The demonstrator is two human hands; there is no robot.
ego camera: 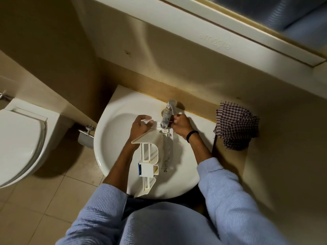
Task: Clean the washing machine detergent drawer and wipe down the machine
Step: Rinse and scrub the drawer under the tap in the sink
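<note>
White detergent drawer (150, 152) lies lengthwise over the sink (109, 138), far end under the tap (168, 114)

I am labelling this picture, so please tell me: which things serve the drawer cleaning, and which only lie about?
For the job: detergent drawer, tap, sink, checked cloth (probably, for wiping).
Lying about: toilet, paper holder, mirror.

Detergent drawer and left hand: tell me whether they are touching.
Touching. The head view shows the left hand gripping the far end of the detergent drawer over the sink.
</note>
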